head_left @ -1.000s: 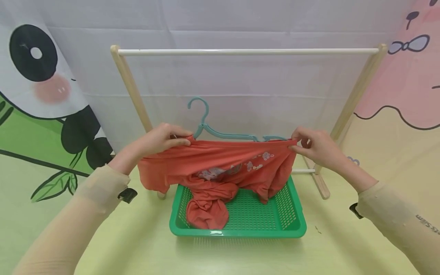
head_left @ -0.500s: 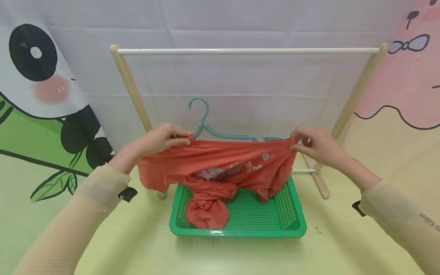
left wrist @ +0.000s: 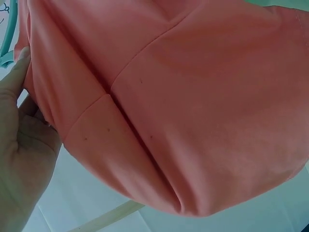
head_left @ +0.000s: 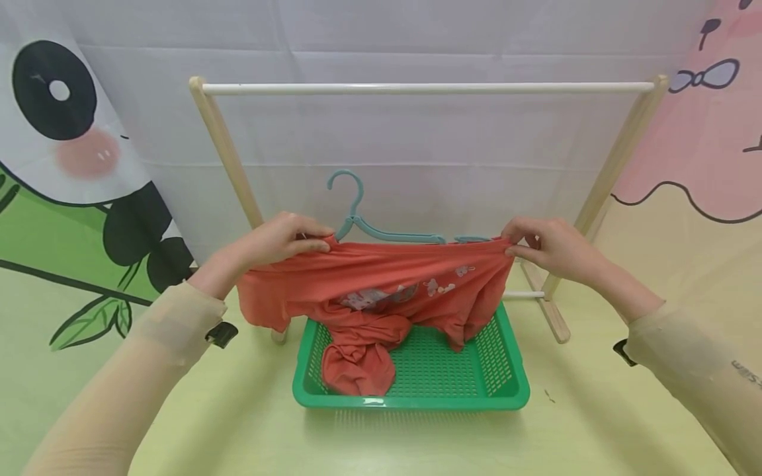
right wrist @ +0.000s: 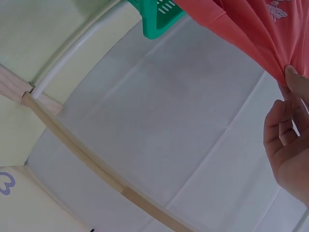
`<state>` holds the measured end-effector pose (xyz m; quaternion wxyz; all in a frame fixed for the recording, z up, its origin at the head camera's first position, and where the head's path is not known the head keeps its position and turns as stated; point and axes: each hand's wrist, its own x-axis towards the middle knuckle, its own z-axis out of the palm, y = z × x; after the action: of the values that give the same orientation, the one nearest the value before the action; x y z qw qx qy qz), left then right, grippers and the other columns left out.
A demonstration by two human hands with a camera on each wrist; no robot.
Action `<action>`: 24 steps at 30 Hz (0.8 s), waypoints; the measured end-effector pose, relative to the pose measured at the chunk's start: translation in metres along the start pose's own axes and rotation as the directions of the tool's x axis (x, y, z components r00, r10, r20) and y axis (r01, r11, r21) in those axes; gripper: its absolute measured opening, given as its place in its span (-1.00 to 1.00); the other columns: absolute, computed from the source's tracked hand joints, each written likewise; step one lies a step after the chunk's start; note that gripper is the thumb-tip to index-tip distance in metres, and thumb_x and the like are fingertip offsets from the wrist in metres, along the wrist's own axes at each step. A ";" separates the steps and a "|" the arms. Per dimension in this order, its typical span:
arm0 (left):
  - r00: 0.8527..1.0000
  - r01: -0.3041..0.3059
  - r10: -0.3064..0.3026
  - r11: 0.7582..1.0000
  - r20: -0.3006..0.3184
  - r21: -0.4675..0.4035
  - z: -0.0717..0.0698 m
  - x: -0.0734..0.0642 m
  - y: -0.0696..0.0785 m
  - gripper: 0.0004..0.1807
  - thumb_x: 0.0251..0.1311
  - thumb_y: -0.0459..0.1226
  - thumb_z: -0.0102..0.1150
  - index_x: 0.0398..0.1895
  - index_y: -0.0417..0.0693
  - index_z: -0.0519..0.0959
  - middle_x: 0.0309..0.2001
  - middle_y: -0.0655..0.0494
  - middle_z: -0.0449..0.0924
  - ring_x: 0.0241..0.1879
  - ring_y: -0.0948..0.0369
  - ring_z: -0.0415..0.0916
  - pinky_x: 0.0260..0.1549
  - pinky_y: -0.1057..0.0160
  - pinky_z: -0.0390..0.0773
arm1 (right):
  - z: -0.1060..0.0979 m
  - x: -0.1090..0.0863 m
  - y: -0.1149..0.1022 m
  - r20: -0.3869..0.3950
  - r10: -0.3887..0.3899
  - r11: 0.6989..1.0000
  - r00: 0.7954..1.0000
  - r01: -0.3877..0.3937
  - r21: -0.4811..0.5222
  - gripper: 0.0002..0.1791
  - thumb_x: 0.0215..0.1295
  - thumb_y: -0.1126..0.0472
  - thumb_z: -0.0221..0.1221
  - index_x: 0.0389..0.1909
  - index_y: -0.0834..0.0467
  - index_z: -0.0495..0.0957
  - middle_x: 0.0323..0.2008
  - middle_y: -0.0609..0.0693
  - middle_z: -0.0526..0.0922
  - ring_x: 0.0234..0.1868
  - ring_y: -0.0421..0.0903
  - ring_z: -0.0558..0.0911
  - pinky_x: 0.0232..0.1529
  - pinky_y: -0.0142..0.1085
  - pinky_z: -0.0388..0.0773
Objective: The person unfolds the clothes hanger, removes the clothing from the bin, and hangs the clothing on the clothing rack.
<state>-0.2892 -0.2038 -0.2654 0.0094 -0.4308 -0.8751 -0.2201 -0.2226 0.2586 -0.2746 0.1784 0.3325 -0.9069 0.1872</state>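
Observation:
A coral-red shirt (head_left: 417,264) with a pale printed pattern is stretched between both hands, its lower part bunched in a green basket (head_left: 411,402). My left hand (head_left: 280,238) pinches the shirt's upper edge at the left; in the left wrist view, the shirt's seamed cloth (left wrist: 203,116) hangs beside that hand (left wrist: 24,140). At the right, my right hand (head_left: 550,248) pinches the other end of the edge between thumb and fingers, also seen in the right wrist view. A light-blue hanger (head_left: 387,234) shows above the edge, hook upward at the left; its lower parts are hidden behind the cloth.
Behind the hands stands a rack with wooden side posts (head_left: 229,155) and a white top rail (head_left: 428,88). One wooden foot (head_left: 553,320) rests on the pale yellow table (head_left: 250,423) right of the basket. A curtain with cartoon prints covers the back.
The right hand has moved very slightly, and its forearm has shifted a little to the right. The hanger's right part has sunk a little behind the shirt's edge. Both hands keep their grip.

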 end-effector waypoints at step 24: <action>0.999 -0.033 0.035 0.997 -0.033 0.074 -0.001 0.009 0.009 -0.68 0.34 -0.26 0.19 0.12 -0.06 0.66 0.01 0.00 0.71 -0.08 0.16 0.68 -0.17 0.17 0.62 | -0.004 0.018 -0.014 0.159 -0.044 0.999 0.986 0.043 0.011 -0.80 0.18 0.36 0.34 -0.25 -0.01 0.70 -0.35 -0.14 0.69 -0.57 -0.38 0.34 -0.49 -0.43 0.39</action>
<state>-0.2884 -0.1926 -0.2595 0.0437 -0.4413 -0.8748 -0.1950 -0.2253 0.2412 -0.2605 0.1081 0.3667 -0.9101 0.1598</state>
